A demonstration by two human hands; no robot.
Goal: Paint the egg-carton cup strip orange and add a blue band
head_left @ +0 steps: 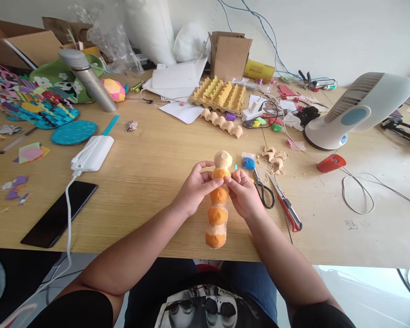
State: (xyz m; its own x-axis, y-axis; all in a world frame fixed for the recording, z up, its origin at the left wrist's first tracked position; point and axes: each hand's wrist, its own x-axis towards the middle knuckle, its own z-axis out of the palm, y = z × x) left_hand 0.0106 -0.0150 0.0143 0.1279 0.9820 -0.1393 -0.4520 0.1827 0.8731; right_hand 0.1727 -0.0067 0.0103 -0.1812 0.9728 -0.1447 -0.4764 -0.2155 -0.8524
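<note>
A strip cut from an egg carton hangs between my hands near the table's front edge, its bumps facing up. Most bumps are covered in orange, perhaps clay; the far end bump is bare and pale. My left hand pinches the strip from the left, thumb on the second bump from the far end. From the right, my right hand grips the same bump with its thumb and fingers. Beside my right hand lie black-handled scissors, a red box cutter and a blue packet.
A yellow egg tray and another carton strip lie farther back. Carton scraps are at right, near a red cup and a white fan. At left are a phone, power bank and metal bottle.
</note>
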